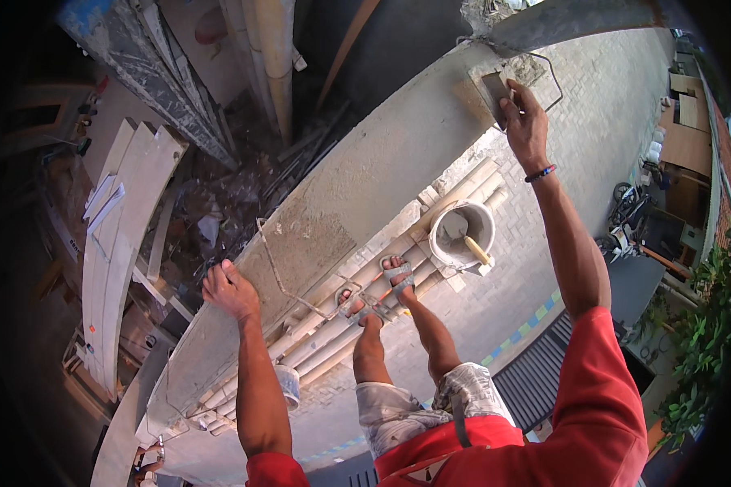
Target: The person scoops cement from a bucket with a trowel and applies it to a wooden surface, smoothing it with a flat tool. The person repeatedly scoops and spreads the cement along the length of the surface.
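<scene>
The person stands on a scaffold of bamboo poles (pixel 357 312) high above a paved yard (pixel 593 138), facing the flat grey top of a concrete wall (pixel 382 162) that runs from near left to far right.

The right hand (pixel 526 122) reaches far to the right, its fingers closed around the handle of a plastering trowel (pixel 495 88). The blade of the trowel lies flat on the wall top, at a patch of rough wet mortar (pixel 532 69) just beside it. A thin bent wire (pixel 554 81) loops around that patch. A dark bracelet (pixel 541 173) sits on the right wrist.

The left hand (pixel 229 290) rests on the near edge of the wall at the left, fingers curled over the rim and holding nothing else. Between the two hands a darker, rougher plaster patch (pixel 309 235) marks the wall's surface.

Below, both feet in grey sandals (pixel 382 292) stand on the poles. Just right of the feet a white bucket (pixel 463 234) rests on the scaffold, with a yellow-handled tool (pixel 475 247) leaning inside it. A smaller grey bucket (pixel 288 385) hangs near the left forearm.

On the far left, beyond the wall, pale boards (pixel 126 235) lean over rubble. Motorbikes (pixel 629 215) and green plants (pixel 702 341) stand in the yard at the right.
</scene>
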The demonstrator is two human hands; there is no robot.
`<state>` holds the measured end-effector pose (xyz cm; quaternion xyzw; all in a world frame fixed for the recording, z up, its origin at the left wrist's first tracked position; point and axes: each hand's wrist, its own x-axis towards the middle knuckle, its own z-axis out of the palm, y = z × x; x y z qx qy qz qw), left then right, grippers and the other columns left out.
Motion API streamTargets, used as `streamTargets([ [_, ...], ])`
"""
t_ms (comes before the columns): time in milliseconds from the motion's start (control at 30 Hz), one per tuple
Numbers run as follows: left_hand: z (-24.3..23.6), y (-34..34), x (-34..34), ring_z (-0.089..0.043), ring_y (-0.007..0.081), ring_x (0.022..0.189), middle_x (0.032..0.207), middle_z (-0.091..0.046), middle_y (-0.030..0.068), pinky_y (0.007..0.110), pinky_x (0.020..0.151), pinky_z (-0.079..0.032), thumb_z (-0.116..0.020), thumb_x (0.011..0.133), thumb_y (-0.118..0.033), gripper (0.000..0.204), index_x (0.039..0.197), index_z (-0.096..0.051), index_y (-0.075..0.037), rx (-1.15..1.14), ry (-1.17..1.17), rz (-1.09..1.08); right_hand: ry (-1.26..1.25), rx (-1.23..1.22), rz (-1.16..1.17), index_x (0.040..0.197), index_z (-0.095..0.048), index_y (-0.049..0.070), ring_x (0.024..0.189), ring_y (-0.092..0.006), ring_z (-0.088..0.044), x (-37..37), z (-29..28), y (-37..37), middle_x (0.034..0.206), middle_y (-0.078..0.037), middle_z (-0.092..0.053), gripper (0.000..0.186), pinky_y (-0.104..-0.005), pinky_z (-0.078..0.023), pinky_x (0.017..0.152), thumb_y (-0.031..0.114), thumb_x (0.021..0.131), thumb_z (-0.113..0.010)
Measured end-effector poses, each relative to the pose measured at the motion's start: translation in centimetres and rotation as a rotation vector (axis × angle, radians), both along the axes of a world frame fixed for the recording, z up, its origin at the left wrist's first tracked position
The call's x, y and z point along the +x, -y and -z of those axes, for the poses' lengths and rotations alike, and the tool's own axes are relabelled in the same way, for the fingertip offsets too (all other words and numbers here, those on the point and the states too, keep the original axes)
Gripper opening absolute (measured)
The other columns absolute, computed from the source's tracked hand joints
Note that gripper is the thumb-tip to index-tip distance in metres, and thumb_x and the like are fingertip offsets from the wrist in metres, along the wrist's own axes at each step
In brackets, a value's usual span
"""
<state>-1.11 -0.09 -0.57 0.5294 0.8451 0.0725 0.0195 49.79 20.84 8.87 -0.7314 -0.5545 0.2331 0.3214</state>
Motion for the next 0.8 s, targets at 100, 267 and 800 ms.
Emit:
streamTargets([
  [100,0.3,-0.4,0.5,-0.056,0.0341,0.098,0.095,-0.062,0.0116,0.05,0.089,-0.038,-0.039,0.104,-0.04,0.046,0.092,-0.062,-0.002,0.019,0.011,0.022,0.112,0.035,0.03,0.12,-0.065,0.006,0.075,-0.0172,-0.061,6.9,2.6,-3.2,0.085,-0.009,-0.066,0.029,-0.0315,-0.048,0.063,0.015,0.094,-0.058],
  [267,0.2,-0.2,-0.1,-0.056,0.0348,0.097,0.094,-0.062,0.0123,0.05,0.088,-0.038,-0.039,0.104,-0.04,0.046,0.092,-0.062,-0.001,0.019,-0.012,0.034,0.262,0.011,-0.013,0.123,-0.062,0.005,0.096,-0.0391,-0.068,3.1,3.8,-0.7,0.099,-0.025,-0.07,0.034,-0.0451,-0.052,0.082,0.013,0.09,-0.06],
  [800,0.2,-0.1,0.0,-0.056,0.0357,0.098,0.094,-0.063,0.0126,0.052,0.092,-0.038,-0.04,0.103,-0.038,0.043,0.09,-0.062,-0.003,0.057,-0.01,0.033,0.054,0.037,0.048,0.123,-0.062,0.002,0.073,-0.0258,-0.067,1.1,1.9,1.9,0.084,-0.018,-0.069,0.033,-0.0362,-0.052,0.07,0.013,0.092,-0.061],
])
